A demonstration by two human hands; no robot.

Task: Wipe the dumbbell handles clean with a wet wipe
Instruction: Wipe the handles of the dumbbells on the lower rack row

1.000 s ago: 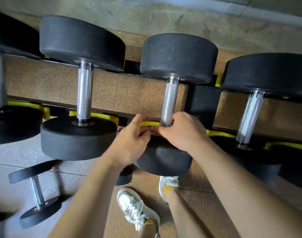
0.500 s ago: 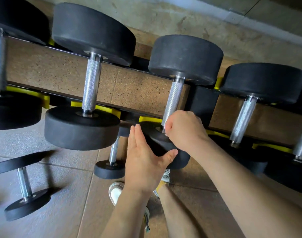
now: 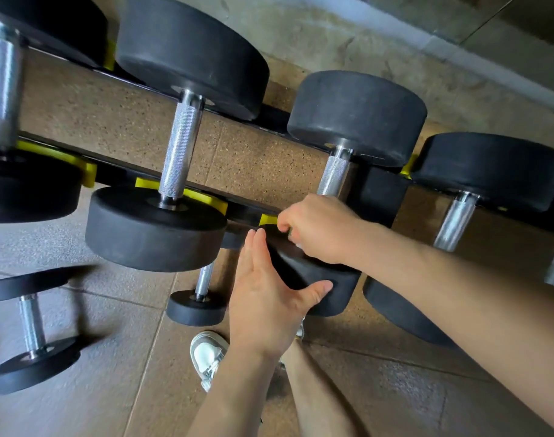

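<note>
My right hand (image 3: 319,228) curls tight round the handle (image 3: 334,175) base; my left hand (image 3: 266,298), fingers (image 3: 253,247) straight, steadies the head (image 3: 338,285). If it slips, the head could roll and pinch me.

head cam | steeply down, forward | close above dumbbell rack (image 3: 115,176) | one view

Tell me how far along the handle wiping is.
Done: nothing shows which handles are clean. In hand: right hand curls round the middle handle at its near end, left hand flat against its head; the wipe is hidden. Left: that handle's upper part, perhaps the neighbouring handle too.
</note>
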